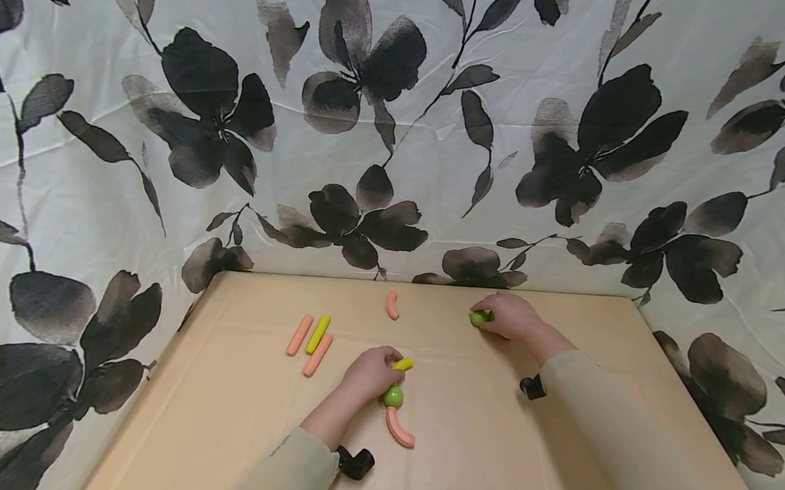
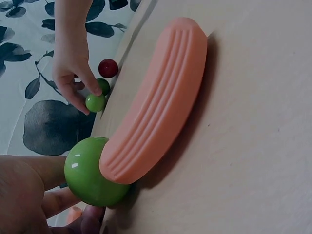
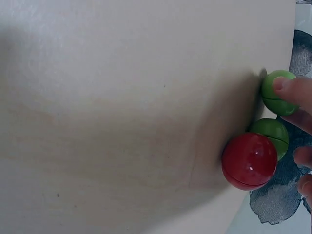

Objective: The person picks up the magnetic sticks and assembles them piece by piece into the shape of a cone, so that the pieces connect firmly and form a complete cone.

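Observation:
My left hand (image 1: 370, 375) pinches a yellow piece (image 1: 403, 364), whose end pokes out past the fingertips. Just below those fingers sits a light green ball (image 1: 393, 397), and a ridged, curved orange stick (image 1: 400, 429) touches it; the left wrist view shows this orange stick (image 2: 156, 102) large, against the green ball (image 2: 83, 168). Farther back on the right, my right hand (image 1: 513, 316) holds another light green ball (image 1: 478, 318) between thumb and fingers. In the right wrist view this ball (image 3: 278, 92) is beside a darker green ball (image 3: 271, 134) and a red ball (image 3: 248, 161).
Two straight orange sticks (image 1: 299, 335) lie at left on the tan table (image 1: 228, 399), with a yellow stick (image 1: 318, 334) between them. A short curved orange piece (image 1: 392, 306) lies near the back edge. Behind hangs a white cloth (image 1: 461, 175) with dark flowers.

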Demonstrator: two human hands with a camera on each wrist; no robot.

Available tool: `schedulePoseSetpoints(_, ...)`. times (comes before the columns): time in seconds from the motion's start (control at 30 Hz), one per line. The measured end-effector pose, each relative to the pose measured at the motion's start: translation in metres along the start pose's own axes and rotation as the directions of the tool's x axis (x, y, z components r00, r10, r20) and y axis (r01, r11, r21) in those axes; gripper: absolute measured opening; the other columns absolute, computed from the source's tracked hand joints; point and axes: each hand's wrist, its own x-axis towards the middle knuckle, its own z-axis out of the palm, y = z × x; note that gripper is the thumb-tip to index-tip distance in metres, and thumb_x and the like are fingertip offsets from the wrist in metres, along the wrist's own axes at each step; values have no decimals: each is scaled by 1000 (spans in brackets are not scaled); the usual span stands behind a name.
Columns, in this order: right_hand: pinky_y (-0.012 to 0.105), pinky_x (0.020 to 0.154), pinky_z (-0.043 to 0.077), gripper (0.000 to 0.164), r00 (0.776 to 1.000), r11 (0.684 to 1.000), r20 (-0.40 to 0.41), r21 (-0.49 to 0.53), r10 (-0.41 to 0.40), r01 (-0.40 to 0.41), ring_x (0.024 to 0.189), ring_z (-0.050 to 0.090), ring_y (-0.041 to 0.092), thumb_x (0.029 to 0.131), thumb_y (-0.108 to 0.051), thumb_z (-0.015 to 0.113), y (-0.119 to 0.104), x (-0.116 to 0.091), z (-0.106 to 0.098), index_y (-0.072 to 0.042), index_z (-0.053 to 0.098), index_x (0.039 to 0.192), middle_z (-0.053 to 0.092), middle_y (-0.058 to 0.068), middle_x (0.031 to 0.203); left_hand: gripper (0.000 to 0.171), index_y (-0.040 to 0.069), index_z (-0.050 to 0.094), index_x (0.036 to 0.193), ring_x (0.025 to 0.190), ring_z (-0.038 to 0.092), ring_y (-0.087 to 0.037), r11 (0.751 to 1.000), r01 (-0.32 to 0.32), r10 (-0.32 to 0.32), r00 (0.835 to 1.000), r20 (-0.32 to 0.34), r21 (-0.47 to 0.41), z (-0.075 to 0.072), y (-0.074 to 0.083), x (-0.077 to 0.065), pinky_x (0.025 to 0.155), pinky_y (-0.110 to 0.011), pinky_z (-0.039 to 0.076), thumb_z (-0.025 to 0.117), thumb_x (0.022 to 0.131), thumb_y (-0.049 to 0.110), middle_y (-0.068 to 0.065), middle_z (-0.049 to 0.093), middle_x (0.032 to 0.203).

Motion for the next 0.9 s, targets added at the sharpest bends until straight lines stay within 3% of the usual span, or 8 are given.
schedulePoseSetpoints(0.27, 43, 88, 46, 37, 998, 995, -64, 95, 19, -13, 98, 57, 26, 82, -24, 80, -4, -6, 6, -12, 74, 117, 71, 8, 114, 31, 8, 67, 117, 72, 54, -18, 1000, -1, 1, 1000, 5, -21, -1, 1, -1, 60, -31, 44, 72, 88, 19, -3, 57, 85)
schedulePoseSetpoints(0.4, 42, 88, 46, 39, 997, 988, -54, 150, 50, -42, 97, 56, 23, 84, -27, 79, -15, -9, 8, -12, 73, 119, 71, 6, 114, 30, 9, 67, 117, 72, 54, -17, 1000, -4, 4, 1000, 5, -29, -1, 1, 0, 60, -31, 44, 72, 89, 19, -3, 57, 86)
schedulePoseSetpoints(0.8, 31, 81, 48, 39, 995, 970, 41, 223, 89, -96, 91, 53, 12, 83, -36, 80, -75, -15, 22, -19, 74, 118, 69, -8, 103, 29, 11, 67, 118, 74, 56, -17, 997, 25, -23, 1000, 19, -75, -1, -2, 0, 59, -31, 46, 71, 90, 18, -3, 59, 90)
schedulePoseSetpoints(0.9, 31, 82, 49, 38, 997, 971, 35, 228, 63, -69, 88, 53, 10, 83, -37, 80, -90, -16, 28, -19, 75, 116, 69, -10, 100, 29, 11, 67, 118, 73, 56, -17, 997, 25, -23, 1000, 21, -79, -1, -2, 0, 59, -31, 46, 71, 90, 17, -4, 59, 90)
